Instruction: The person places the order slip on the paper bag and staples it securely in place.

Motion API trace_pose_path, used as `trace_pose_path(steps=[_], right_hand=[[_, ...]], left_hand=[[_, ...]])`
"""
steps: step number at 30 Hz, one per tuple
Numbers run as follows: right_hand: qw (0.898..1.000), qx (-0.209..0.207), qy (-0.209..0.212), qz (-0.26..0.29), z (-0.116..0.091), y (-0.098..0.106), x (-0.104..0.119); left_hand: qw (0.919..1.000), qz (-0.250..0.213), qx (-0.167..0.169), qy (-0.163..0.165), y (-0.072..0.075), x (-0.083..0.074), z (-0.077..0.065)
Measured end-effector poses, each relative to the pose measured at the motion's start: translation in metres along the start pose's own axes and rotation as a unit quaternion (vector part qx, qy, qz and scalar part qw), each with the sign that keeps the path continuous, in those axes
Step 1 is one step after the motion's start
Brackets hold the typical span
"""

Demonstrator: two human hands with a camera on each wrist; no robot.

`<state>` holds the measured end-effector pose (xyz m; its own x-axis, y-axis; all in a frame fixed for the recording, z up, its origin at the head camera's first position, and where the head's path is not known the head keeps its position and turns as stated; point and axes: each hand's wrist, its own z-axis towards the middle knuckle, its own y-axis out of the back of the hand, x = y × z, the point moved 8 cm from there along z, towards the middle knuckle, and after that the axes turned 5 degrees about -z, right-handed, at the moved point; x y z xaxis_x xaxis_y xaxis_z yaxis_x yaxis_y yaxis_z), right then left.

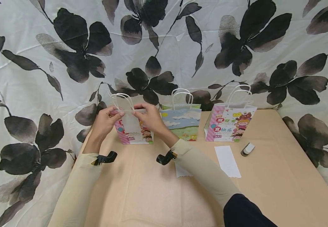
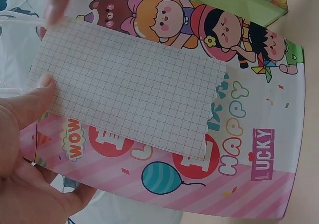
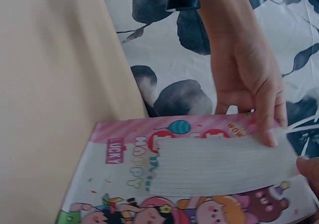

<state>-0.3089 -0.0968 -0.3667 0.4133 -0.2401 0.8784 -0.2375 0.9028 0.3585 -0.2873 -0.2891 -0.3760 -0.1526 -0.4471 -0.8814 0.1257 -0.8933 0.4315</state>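
A pink-and-white paper gift bag [image 1: 135, 139] with cartoon figures and white handles [image 1: 126, 95] stands at the left. Against its front lies a squared paper slip [image 2: 132, 87], its torn edge toward the bag's bottom. My left hand [image 1: 106, 119] grips the bag's top edge, thumb on the slip's upper corner and fingers behind the bag, as the left wrist view shows. At the opposite top corner, my right hand [image 1: 151, 119] holds the rim, its thumb beside the slip; most of its fingers are hidden in the right wrist view.
A landscape-print gift bag [image 1: 181, 124] stands in the middle, another cartoon gift bag [image 1: 227, 126] to its right. Before them lie a paper slip [image 1: 227, 161], a partly covered slip [image 1: 182, 171] and a small white-and-dark object [image 1: 248, 149]. Floral cloth [image 1: 192, 47] hangs behind the table [image 1: 141, 195].
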Motion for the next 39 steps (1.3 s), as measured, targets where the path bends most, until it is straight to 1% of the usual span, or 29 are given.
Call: trace_pose_path(steps=[2, 4, 8, 10, 12, 15, 19, 26, 29, 32, 35, 39], right_hand=[[0.999, -0.010, 0.027, -0.034, -0.004, 0.006, 0.013], [0.996, -0.016, 0.055, -0.073, -0.009, 0.011, 0.026], [0.982, -0.023, 0.101, -0.157, -0.020, 0.022, 0.049], [0.974, -0.026, 0.123, -0.186, -0.027, 0.028, 0.060], [0.970, -0.026, 0.144, -0.196, -0.036, 0.036, 0.069], [0.970, -0.012, 0.158, -0.184, -0.049, 0.050, 0.075], [0.978, 0.027, 0.146, -0.149, -0.064, 0.069, 0.073], [0.985, 0.078, 0.119, -0.101, -0.088, 0.110, 0.063], [0.987, 0.100, 0.097, -0.077, -0.097, 0.128, 0.054], [0.988, 0.124, 0.066, -0.065, -0.106, 0.145, 0.042], [0.988, 0.140, 0.035, -0.056, -0.114, 0.164, 0.029], [0.988, 0.138, 0.006, -0.070, -0.124, 0.187, 0.011]], left_hand=[[1.0000, 0.003, 0.001, -0.002, -0.001, 0.000, 0.000], [1.0000, 0.001, 0.003, -0.002, -0.001, -0.001, 0.000], [0.9999, -0.003, 0.010, -0.002, -0.003, -0.001, 0.000], [0.9999, -0.001, 0.013, -0.004, -0.003, -0.002, -0.001], [0.9999, -0.002, 0.013, -0.006, -0.003, -0.002, -0.001], [0.9999, -0.002, 0.014, -0.003, -0.004, -0.003, -0.002], [0.9998, 0.005, 0.017, 0.001, -0.004, -0.004, -0.003], [0.9997, 0.002, 0.022, 0.009, -0.004, -0.002, -0.003], [0.9997, 0.001, 0.022, 0.011, -0.005, -0.001, -0.004], [0.9998, 0.004, 0.019, 0.008, -0.004, -0.001, -0.004], [0.9998, 0.006, 0.018, 0.009, -0.004, -0.002, -0.004], [0.9997, 0.007, 0.018, 0.015, -0.003, -0.003, -0.005]])
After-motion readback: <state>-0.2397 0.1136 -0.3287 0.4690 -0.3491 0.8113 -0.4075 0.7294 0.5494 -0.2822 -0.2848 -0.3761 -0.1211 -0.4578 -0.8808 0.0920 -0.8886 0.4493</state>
